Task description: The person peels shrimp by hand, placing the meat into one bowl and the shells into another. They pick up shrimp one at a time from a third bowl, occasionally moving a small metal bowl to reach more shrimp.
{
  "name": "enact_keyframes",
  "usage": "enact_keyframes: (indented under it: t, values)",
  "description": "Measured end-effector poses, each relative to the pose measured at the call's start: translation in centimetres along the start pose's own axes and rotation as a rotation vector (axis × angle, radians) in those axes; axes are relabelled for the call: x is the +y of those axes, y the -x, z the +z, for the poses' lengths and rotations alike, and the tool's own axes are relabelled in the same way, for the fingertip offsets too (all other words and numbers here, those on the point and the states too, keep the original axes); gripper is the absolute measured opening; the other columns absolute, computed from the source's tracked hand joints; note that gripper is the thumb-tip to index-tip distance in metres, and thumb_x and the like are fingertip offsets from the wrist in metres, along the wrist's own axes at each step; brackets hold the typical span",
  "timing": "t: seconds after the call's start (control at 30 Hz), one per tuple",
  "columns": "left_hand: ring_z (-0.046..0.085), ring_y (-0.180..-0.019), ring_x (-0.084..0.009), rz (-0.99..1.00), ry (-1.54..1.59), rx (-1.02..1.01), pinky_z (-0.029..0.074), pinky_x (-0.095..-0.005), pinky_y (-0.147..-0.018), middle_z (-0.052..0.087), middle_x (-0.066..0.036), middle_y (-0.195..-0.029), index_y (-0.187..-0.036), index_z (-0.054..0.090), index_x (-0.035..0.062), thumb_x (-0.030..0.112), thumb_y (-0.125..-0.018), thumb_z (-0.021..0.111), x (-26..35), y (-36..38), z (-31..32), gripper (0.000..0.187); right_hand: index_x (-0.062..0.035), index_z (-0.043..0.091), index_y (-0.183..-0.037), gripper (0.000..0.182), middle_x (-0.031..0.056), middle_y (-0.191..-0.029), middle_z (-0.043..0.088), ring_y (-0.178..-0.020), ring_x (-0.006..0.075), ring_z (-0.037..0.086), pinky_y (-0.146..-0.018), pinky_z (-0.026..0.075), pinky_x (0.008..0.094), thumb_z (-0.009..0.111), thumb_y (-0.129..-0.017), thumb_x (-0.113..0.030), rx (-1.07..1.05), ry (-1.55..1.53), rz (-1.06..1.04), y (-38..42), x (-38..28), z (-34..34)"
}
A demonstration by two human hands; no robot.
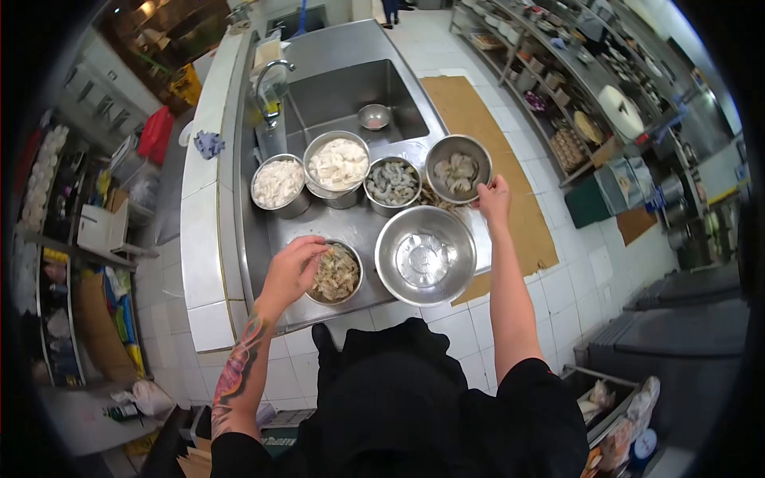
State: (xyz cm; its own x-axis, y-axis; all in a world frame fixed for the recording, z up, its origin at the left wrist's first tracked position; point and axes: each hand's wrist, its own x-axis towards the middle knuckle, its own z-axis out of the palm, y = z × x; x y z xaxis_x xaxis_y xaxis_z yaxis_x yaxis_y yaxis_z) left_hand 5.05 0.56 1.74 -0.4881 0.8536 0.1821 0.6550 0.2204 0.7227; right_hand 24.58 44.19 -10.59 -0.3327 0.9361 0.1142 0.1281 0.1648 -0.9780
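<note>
My right hand point(495, 198) grips the rim of a steel bowl point(437, 150) at its near right side. A small pile of shrimp point(457, 173) lies in that bowl. My left hand point(296, 267) is over the left edge of a round steel container point(360, 280) full of greyish-brown shrimp point(338, 275). Its fingers are partly stretched, and nothing shows between them. Between my hands sits a large steel mixing bowl point(386, 259) with a shiny, wet-looking bottom. Behind it stands a steel pot of grey peeled shrimp point(393, 182).
Two steel pots hold whitish pieces of food point(339, 163) point(279, 183). Beyond them is a sink basin point(319, 95) with a small bowl point(374, 116) and a faucet point(271, 92). Brown scraps point(434, 199) lie beside the shrimp pot. Cardboard point(522, 215) covers floor at right, near loaded shelves point(550, 72).
</note>
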Motion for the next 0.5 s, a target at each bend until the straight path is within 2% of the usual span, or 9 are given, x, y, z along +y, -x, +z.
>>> enact_keyframes:
  t: [0.03, 0.07, 0.1, 0.17, 0.2, 0.23, 0.33, 0.47, 0.5]
  values:
    - [0.067, -0.113, -0.0318, 0.016, 0.010, -0.015, 0.052, -0.0386, -0.097, 0.070, -0.015, -0.121, -0.110, 0.073, 0.0033, 0.000, -0.090, 0.064, -0.5, -0.3, -0.5, 0.022, -0.0032, 0.046, -0.074, 0.021, 0.0061, -0.066, 0.054, -0.055, 0.0142, 0.060, -0.045, 0.052, 0.0321, 0.066, -0.079, -0.006, -0.036, 0.088, 0.026, 1.9, -1.5, -1.0]
    - [0.067, -0.113, -0.0320, 0.082, -0.038, -0.061, 0.052, -0.0389, -0.097, 0.070, -0.015, -0.121, -0.111, 0.073, 0.0030, 0.000, -0.091, 0.064, -1.0, -0.8, -1.0, 0.022, -0.0008, 0.048, -0.075, 0.020, 0.0109, -0.065, 0.056, -0.058, 0.0211, 0.062, -0.052, 0.052, 0.0367, 0.067, -0.077, -0.007, -0.042, 0.137, 0.082, 4.0, -3.0, -1.6]
    - [0.067, -0.113, -0.0321, 0.149, -0.087, -0.104, 0.052, -0.0391, -0.097, 0.069, -0.015, -0.121, -0.111, 0.072, 0.0028, 0.001, -0.091, 0.064, -1.5, -1.3, -1.6, 0.022, -0.0008, 0.048, -0.075, 0.020, 0.0109, -0.065, 0.056, -0.058, 0.0211, 0.062, -0.052, 0.052, 0.0367, 0.067, -0.077, -0.007, -0.021, 0.142, 0.084, 5.6, -3.0, -2.0]
    - [0.067, -0.112, -0.0323, 0.201, -0.083, -0.127, 0.052, -0.0391, -0.096, 0.069, -0.015, -0.121, -0.112, 0.072, 0.0026, 0.001, -0.091, 0.064, -1.9, -2.7, -2.8, 0.022, 0.0019, 0.054, -0.082, 0.016, 0.0186, -0.068, 0.059, -0.065, 0.0315, 0.064, -0.064, 0.053, 0.0426, 0.067, -0.075, -0.005, 0.005, 0.596, -0.208, 8.7, -3.2, -2.3]
    - [0.067, -0.112, -0.0325, 0.230, -0.083, -0.136, 0.052, -0.0391, -0.096, 0.069, -0.015, -0.122, -0.112, 0.071, 0.0025, 0.002, -0.091, 0.064, -2.2, -3.2, -3.3, 0.022, 0.0017, 0.060, -0.092, 0.017, 0.0223, -0.083, 0.064, -0.079, 0.0409, 0.064, -0.074, 0.052, 0.0471, 0.064, -0.076, -0.001, -0.026, 0.564, -0.212, 11.0, -5.4, -2.1]
    - [0.067, -0.112, -0.0325, 0.242, -0.072, -0.139, 0.052, -0.0391, -0.096, 0.069, -0.015, -0.122, -0.112, 0.071, 0.0025, 0.002, -0.091, 0.064, -2.5, -3.6, -3.7, 0.022, 0.0017, 0.060, -0.092, 0.017, 0.0223, -0.083, 0.064, -0.079, 0.0409, 0.064, -0.074, 0.052, 0.0471, 0.064, -0.076, -0.001, -0.014, 0.576, -0.212, 12.6, -5.9, -1.9]
    - [0.068, -0.110, -0.0286, 0.299, 0.027, -0.086, 0.054, -0.0372, -0.092, 0.070, -0.014, -0.121, -0.113, 0.071, 0.0009, 0.003, -0.093, 0.064, -3.3, -4.4, -4.6, 0.021, -0.0015, 0.063, -0.100, 0.022, 0.0169, -0.108, 0.068, -0.094, 0.0429, 0.064, -0.079, 0.054, 0.0457, 0.061, -0.079, 0.004, 0.007, 0.568, -0.657, 15.9, -7.1, -1.1]
    - [0.070, -0.105, -0.0250, 0.277, 0.221, -0.040, 0.056, -0.0343, -0.087, 0.070, -0.013, -0.119, -0.112, 0.071, -0.0003, 0.002, -0.093, 0.064, -4.9, -3.8, -4.2, 0.020, -0.0017, 0.063, -0.102, 0.022, 0.0164, -0.109, 0.068, -0.099, 0.0406, 0.065, -0.083, 0.054, 0.0432, 0.063, -0.080, 0.002, 0.075, 0.644, -0.620, 17.7, -7.3, -1.2]
    - [0.070, -0.102, -0.0242, 0.267, 0.186, -0.049, 0.057, -0.0333, -0.086, 0.071, -0.013, -0.117, -0.112, 0.071, -0.0007, 0.002, -0.094, 0.063, -5.2, -3.7, -4.1, 0.020, -0.0003, 0.062, -0.099, 0.017, 0.0169, -0.105, 0.068, -0.093, 0.0390, 0.068, -0.078, 0.056, 0.0423, 0.064, -0.082, 0.001, 0.181, 0.642, -0.626, 17.6, -7.5, -0.9]
